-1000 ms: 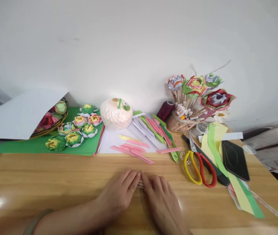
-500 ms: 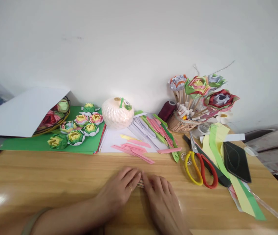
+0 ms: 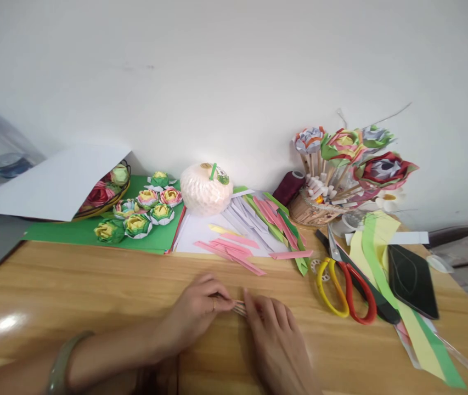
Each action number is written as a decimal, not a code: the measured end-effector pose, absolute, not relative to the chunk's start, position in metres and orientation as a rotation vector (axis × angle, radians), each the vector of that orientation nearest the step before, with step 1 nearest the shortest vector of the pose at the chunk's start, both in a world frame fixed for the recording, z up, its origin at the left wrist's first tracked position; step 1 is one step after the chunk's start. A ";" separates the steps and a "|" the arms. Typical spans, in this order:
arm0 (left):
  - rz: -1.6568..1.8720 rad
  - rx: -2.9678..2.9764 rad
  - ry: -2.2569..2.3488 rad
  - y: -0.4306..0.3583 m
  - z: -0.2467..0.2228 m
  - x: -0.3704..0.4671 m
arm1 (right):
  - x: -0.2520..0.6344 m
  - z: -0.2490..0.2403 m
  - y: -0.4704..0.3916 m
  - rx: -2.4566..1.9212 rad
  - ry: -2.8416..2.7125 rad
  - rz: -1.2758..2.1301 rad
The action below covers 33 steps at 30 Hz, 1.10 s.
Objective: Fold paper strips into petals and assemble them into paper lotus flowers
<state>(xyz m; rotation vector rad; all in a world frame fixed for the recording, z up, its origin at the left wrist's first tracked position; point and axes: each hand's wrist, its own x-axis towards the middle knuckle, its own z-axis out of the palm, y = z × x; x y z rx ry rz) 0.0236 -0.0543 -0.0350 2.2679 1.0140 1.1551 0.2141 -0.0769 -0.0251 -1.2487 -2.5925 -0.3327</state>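
Observation:
A small, thin, pale striped piece (image 3: pixel 240 309), perhaps folded paper, lies between my hands on the table, mostly covered by my fingers. My left hand (image 3: pixel 201 307), with a ring and a bangle, pinches its left end between thumb and fingertips. Over its right end rests my right hand (image 3: pixel 277 334), fingers bent and pressing on it against the wood. Beyond the hands, pink folded paper strips (image 3: pixel 229 251) lie partly on a white sheet, beside pale lilac strips (image 3: pixel 247 216) and green strips (image 3: pixel 272 225).
To the right lie yellow-and-red-handled scissors (image 3: pixel 347 291), a dark phone (image 3: pixel 412 280) and long paper strips (image 3: pixel 421 345). A basket (image 3: pixel 310 211) of paper flowers stands by the wall, near a dark thread spool (image 3: pixel 289 186). Small paper flowers (image 3: pixel 137 225) sit on green card; a white wrapped ball (image 3: pixel 207 189) is behind.
My left fingers have shifted from lying over the striped piece to pinching its end, uncovering a little more of it. My right hand stays pressed there. The view has swung slightly left.

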 end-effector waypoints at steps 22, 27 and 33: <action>0.830 1.763 1.245 -0.053 -0.029 0.018 | 0.208 -0.013 -0.061 -1.128 -2.318 0.229; 1.046 1.502 1.030 -0.037 -0.003 0.022 | 0.211 0.012 -0.043 -1.203 -1.994 0.614; 0.854 1.173 0.637 0.001 0.029 0.042 | 0.208 0.038 -0.011 -1.080 -1.306 1.626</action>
